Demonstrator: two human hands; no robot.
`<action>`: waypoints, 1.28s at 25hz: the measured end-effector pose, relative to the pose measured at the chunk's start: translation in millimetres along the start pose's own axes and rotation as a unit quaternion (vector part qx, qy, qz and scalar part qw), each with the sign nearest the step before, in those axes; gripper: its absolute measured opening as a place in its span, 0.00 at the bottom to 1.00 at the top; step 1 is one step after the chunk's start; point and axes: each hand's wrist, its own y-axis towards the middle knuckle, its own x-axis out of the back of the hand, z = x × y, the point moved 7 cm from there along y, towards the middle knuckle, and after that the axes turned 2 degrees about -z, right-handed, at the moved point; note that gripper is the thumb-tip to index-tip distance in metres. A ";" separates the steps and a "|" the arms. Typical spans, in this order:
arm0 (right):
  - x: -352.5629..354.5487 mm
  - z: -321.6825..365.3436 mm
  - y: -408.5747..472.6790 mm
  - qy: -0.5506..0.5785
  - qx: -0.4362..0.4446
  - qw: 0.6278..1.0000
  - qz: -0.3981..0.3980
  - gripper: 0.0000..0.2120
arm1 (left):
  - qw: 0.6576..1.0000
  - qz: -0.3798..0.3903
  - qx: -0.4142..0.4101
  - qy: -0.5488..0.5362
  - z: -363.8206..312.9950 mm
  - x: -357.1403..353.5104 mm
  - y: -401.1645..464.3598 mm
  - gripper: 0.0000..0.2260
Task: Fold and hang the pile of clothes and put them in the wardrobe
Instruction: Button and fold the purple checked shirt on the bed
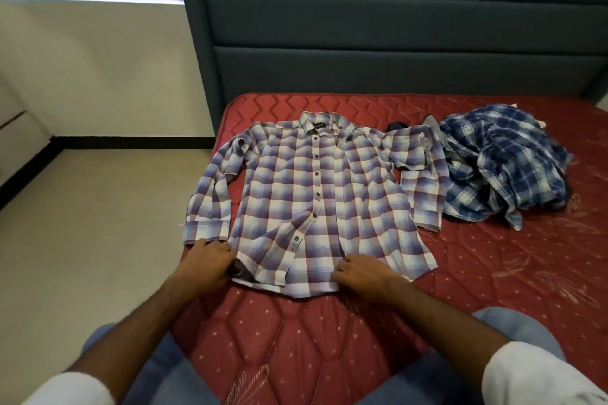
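A purple and white checked shirt (316, 194) lies buttoned and spread flat, front up, on the red mattress (493, 273), collar toward the headboard. My left hand (207, 260) grips the shirt's lower left hem corner, fingers curled on the cloth. My right hand (358, 273) pinches the lower hem near the middle right. One sleeve lies along the mattress's left edge, the other bends out toward the pile. A crumpled pile of blue checked clothes (500, 164) sits to the right of the shirt.
A dark teal padded headboard (394, 43) stands behind the mattress. Beige floor (98, 223) lies to the left, bounded by a pale wall with a black skirting. My knees in blue jeans rest at the mattress's near edge.
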 end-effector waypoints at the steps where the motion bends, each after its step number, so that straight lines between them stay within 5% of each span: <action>1: 0.2 0.4 -2.0 0.029 0.003 1.000 0.011 0.10 | 0.999 0.028 -0.019 0.029 -7.2 1.2 3.5 0.13; 5: -1.8 -10.7 -15.6 0.228 -0.050 0.971 0.042 0.15 | 0.989 0.108 -0.077 0.059 -24.7 -4.5 3.2 0.13; 8: 5.1 -21.4 -33.8 0.370 -0.090 0.925 -0.013 0.24 | 0.994 -0.069 -0.085 -0.024 -30.6 17.3 -0.3 0.18; 10: 7.5 -26.8 -46.3 0.408 -0.119 0.903 -0.061 0.23 | 0.969 -0.183 -0.167 0.016 -52.3 32.7 -5.8 0.25; 13: -2.6 -29.6 -53.2 0.411 -0.171 0.891 -0.084 0.20 | 0.937 -0.122 -0.309 0.106 -95.0 24.9 1.4 0.33; 16: -11.5 -35.8 -50.4 0.441 -0.269 0.847 -0.127 0.20 | 0.947 -0.020 -0.281 0.153 -106.5 12.6 21.8 0.29; 20: -24.2 -47.0 -48.9 0.554 -0.375 0.737 -0.096 0.23 | 0.987 -0.016 -0.147 0.055 -92.2 15.9 31.9 0.24; 23: -27.5 -54.4 -48.9 0.609 -0.394 0.682 -0.095 0.08 | 0.998 0.001 -0.068 0.010 -94.4 17.0 37.4 0.19; 30: -11.4 -84.0 -73.3 0.706 -0.393 0.480 -0.343 0.06 | 0.960 -0.016 -0.086 -0.264 -157.6 50.6 61.2 0.07; 32: 2.2 -84.7 -80.3 0.688 -0.378 0.480 -0.393 0.06 | 0.943 0.049 -0.138 -0.300 -186.0 38.0 67.0 0.09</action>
